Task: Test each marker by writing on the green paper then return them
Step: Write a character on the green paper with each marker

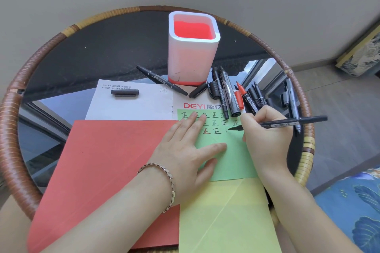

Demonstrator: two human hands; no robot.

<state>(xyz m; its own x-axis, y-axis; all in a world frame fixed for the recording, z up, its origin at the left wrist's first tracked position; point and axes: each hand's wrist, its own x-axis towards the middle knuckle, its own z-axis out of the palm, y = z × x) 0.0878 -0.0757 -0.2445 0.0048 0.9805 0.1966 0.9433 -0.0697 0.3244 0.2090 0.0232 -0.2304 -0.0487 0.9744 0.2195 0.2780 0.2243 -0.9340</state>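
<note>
The green paper (pixel 232 156) lies on the round table, with rows of written characters along its top. My left hand (pixel 189 146) rests flat on it, fingers spread, pressing it down. My right hand (pixel 265 129) grips a black marker (pixel 292 122) whose tip touches the green paper in the third row. Several markers (pixel 228 92) lie in a loose pile right of the white pen holder (pixel 192 51), which has a red inside. One black marker (pixel 162 81) lies left of the holder, and a black cap (pixel 124 92) sits on the white sheet.
A red sheet (pixel 107 170) covers the left front and a yellow-green sheet (pixel 226 217) lies below the green one. A white printed sheet (pixel 131 102) sits behind. The glass table has a wicker rim (pixel 30 63). Two grey pens (pixel 291 96) lie near the right rim.
</note>
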